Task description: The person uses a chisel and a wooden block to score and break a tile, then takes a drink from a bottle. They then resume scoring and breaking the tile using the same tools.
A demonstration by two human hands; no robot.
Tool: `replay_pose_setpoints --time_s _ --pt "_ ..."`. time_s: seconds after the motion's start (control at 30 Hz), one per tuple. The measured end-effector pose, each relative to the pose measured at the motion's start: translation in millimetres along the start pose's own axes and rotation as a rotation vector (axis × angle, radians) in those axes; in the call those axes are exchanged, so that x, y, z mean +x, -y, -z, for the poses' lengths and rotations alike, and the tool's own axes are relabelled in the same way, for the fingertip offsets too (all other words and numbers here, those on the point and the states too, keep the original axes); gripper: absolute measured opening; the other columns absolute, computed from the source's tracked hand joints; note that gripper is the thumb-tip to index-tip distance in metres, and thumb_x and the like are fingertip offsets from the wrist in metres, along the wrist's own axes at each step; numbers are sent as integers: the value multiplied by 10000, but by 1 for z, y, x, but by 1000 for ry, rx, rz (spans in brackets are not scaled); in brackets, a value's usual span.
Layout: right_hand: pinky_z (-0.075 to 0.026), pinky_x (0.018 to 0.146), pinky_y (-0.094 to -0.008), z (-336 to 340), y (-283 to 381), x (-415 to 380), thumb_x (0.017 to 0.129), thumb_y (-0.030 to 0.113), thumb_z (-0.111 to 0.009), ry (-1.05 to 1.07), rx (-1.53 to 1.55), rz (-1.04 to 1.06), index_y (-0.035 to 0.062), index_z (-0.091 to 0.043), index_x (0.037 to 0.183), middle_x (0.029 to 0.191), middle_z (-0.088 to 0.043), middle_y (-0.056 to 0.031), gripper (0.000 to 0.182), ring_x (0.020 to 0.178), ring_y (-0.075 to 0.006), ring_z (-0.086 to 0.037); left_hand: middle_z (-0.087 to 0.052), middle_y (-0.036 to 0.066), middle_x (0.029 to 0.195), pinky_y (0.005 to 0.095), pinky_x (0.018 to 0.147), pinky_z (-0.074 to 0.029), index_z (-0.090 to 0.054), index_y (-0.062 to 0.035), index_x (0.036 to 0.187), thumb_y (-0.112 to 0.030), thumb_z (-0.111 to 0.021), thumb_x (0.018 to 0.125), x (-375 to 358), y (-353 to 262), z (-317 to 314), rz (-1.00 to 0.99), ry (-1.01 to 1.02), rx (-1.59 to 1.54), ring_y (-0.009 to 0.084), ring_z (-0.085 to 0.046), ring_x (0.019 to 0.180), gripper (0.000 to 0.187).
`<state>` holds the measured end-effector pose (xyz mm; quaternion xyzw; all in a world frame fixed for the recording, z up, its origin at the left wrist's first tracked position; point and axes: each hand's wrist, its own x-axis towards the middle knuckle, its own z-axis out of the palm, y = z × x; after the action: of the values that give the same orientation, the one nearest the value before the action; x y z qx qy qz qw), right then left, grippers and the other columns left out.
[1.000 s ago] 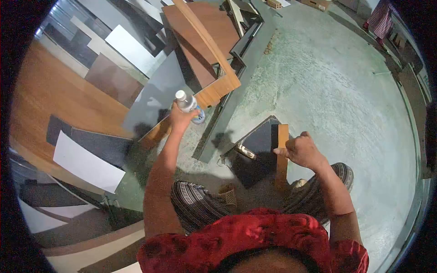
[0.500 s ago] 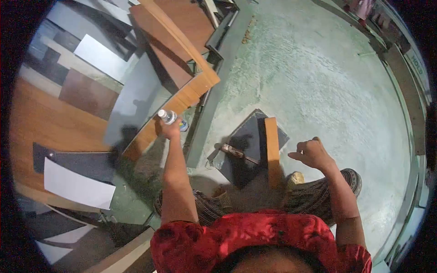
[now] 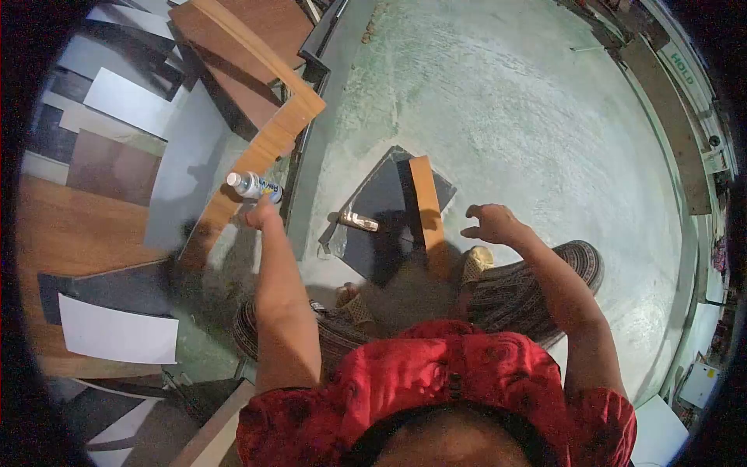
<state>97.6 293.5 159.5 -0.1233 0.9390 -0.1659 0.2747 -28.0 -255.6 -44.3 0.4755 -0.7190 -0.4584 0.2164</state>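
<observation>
A plastic drink bottle (image 3: 257, 187) with a white cap and a blue-and-yellow label stands beside the long wooden strip on my left. My left hand (image 3: 262, 213) is at its near side, its fingers loosened and the label largely uncovered; whether a fingertip still touches it is hard to see. My right hand (image 3: 498, 224) hangs over the floor, empty, with thumb and fingers apart. Between my feet lies a dark square board (image 3: 381, 247), bearing a short worn metallic tool (image 3: 360, 223) whose kind I cannot make out. An orange-brown wooden block (image 3: 427, 206) sits across the board's right side.
Wooden and laminate panels (image 3: 109, 214) are stacked at left, with a white sheet (image 3: 118, 331) among them. The long wooden strip (image 3: 272, 140) runs along the pile's edge. Green-grey floor (image 3: 506, 117) extends ahead, and more boards (image 3: 665, 117) line the right side.
My left hand has loosened from the bottle and drawn back slightly toward me. The fingers of my right hand have opened a little. The view has shifted, moving the scene up and left.
</observation>
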Motion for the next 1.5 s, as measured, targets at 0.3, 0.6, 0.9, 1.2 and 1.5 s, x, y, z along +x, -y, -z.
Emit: replay_pose_setpoints --time_s 0.3,0.6,0.9,1.2,1.5 --pt "-454 840 -405 -97 -4 45 617 575 -691 25 42 -75 -4 -552 1045 1073 -590 -194 733 1012 -332 -564 -503 233 1150 440 887 -439 -394 86 1198 -360 -708 627 -164 4 4 7 170 104 351 -542 1015 789" --pt "-454 859 -415 -167 18 27 633 510 -730 70 311 -499 -28 35 1382 1205 -484 -247 1198 1061 -361 -535 -472 184 1179 533 791 -470 -440 -129 1228 -459 -651 732 -241 10 1 569 887 154 380 -498 1026 633" --pt "-410 912 -444 -188 16 42 613 394 -786 10 393 -453 64 92 1400 1211 -466 -275 1224 1120 -394 -478 -548 193 1082 472 654 -528 -536 -62 1115 -535 -631 745 -258 13 -15 519 888 162 354 -595 850 608" --pt "-454 824 -477 -185 16 52 636 215 -749 -139 484 -484 60 -125 1340 1082 -536 -284 953 1008 -422 -545 -611 167 853 409 534 -549 -541 32 1032 -326 -664 762 -248 27 -35 539 803 80 278 -632 655 465" --pt "-498 610 -401 -154 -15 35 681 107 -609 194 1885 5 -78 -395 1093 741 -581 -183 500 723 -265 -605 -576 122 929 364 547 -547 -461 -8 1078 -200 -679 687 -268 -67 -13 251 671 -278 228 -619 753 487"
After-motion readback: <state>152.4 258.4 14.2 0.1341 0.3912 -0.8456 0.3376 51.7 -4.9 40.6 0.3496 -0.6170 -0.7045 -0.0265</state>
